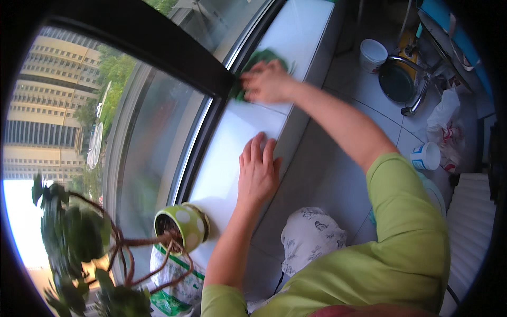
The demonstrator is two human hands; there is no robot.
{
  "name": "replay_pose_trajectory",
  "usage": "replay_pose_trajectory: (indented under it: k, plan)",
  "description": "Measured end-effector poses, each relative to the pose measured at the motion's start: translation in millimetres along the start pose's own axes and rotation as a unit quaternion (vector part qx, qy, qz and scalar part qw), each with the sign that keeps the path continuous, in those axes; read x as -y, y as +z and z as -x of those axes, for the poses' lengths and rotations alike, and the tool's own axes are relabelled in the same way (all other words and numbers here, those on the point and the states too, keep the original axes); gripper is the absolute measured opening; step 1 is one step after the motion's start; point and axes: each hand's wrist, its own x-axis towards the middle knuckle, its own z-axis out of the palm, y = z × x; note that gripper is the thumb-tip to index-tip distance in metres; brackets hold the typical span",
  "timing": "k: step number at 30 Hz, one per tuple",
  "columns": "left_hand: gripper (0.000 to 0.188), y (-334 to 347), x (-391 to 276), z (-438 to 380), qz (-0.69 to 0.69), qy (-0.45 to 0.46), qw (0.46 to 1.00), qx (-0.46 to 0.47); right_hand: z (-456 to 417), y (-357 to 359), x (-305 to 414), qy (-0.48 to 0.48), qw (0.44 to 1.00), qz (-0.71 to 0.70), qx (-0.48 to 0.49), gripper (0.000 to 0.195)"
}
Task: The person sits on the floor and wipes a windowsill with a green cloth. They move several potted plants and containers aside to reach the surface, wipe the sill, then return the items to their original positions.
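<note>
My right hand [271, 82] presses a green cloth [269, 56] onto the white windowsill [225, 146], up against the dark window frame [222, 79]. The cloth and fingers are a little blurred, and part of the cloth is hidden beneath the palm. Closer to me, my left hand [259, 170] lies palm down on the sill near its outer edge. Its fingers are slightly spread and hold nothing.
A spotted green flowerpot [186, 226] with a branching plant [75, 230] stands on the sill, beside a white-and-green bag [174, 277]. On the tiled floor are a white bucket [373, 53], a white tub [427, 155], plastic bags [445, 111] and a chrome-legged base [422, 91].
</note>
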Motion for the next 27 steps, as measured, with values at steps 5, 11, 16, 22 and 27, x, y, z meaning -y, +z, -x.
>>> replay_pose_trajectory:
  k: [5, 11, 16, 22, 27]
  plan:
    - [0.028, -7, 5, 54, -0.007, 0.069, 0.991, -0.112, 69, 25, 116, -0.139, 0.980, -0.137, -0.028, 0.025]
    - [0.026, -42, -13, 177, 0.009, 0.145, 0.984, -0.106, 136, 10, 127, -0.086, 0.905, -0.416, -0.014, 0.022]
    - [0.030, -46, -3, 233, -0.001, 0.042, 0.992, -0.117, 69, -27, 30, 0.198, 0.769, -0.512, -0.327, 0.026]
    - [0.046, -39, 3, 209, -0.123, -0.078, 0.987, -0.061, -8, -43, -88, 0.377, 0.804, -0.272, -0.370, 0.034]
    - [0.056, -20, 14, 193, -0.100, -0.141, 0.985, -0.027, -43, -17, -87, 0.368, 0.921, -0.125, -0.038, 0.046]
